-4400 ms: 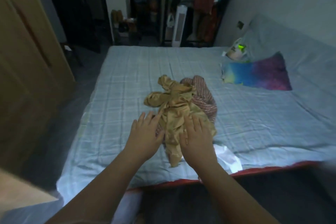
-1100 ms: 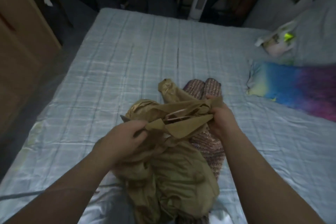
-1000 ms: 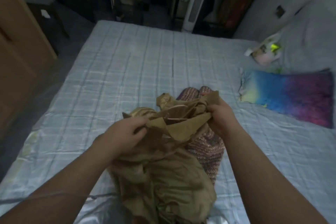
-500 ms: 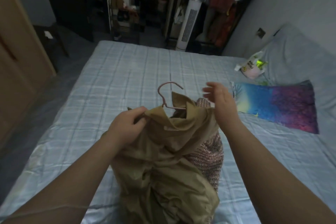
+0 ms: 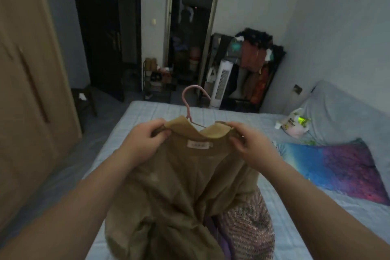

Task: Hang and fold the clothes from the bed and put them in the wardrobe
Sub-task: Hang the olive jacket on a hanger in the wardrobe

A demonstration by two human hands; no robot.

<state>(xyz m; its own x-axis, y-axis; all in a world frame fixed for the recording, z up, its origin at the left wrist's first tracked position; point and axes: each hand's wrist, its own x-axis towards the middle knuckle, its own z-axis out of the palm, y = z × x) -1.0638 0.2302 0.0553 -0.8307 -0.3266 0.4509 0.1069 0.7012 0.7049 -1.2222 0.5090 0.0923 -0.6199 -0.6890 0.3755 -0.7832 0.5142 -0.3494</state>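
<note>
top [image 5: 179, 186] lifted, right hand [image 5: 251, 145] regrips, hanger [image 5: 186, 103] seemingly inside

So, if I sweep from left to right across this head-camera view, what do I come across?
Wooden door → left hand gripping the collar of the tan top → pink hanger → right hand pinching the collar's other side → colourful pillow.

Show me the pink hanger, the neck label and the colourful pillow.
pink hanger [image 5: 187, 107]: head view, its hook stem.
neck label [image 5: 199, 145]: head view, centre of the tag.
colourful pillow [image 5: 337, 169]: head view, middle of its top.
</note>
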